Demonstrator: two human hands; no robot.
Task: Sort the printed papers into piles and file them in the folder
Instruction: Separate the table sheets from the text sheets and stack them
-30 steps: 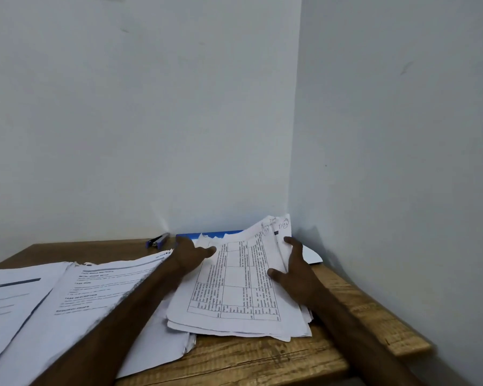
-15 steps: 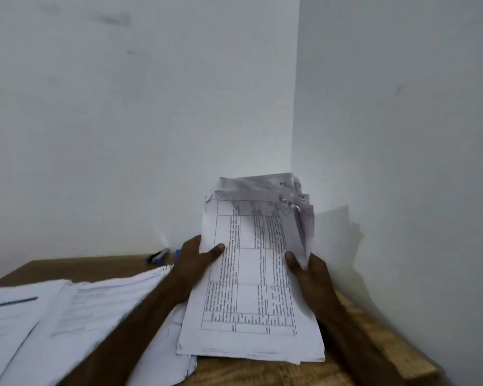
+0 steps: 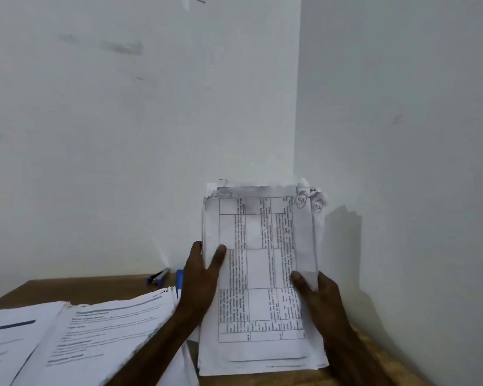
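Note:
Both hands hold a stack of printed papers [image 3: 260,274] upright in the corner, its bottom edge down at the wooden table [image 3: 95,288]. The top sheet carries a printed table, turned sideways. My left hand [image 3: 201,277] grips the stack's left edge, thumb on the front. Along the right edge my right hand [image 3: 315,293] grips too, with its thumb pressed on the top sheet. A blue folder [image 3: 180,282] peeks out behind my left hand, mostly hidden.
Two piles of printed sheets lie on the left of the table: a near pile [image 3: 101,335] under my left forearm and another pile [image 3: 9,338] at the left edge. A blue and black stapler [image 3: 158,277] lies by the back wall. Walls close off the back and right.
The stack lay flat on the table a second ago. Both hands have tilted it up and stood it on its bottom edge, squaring the sheets.

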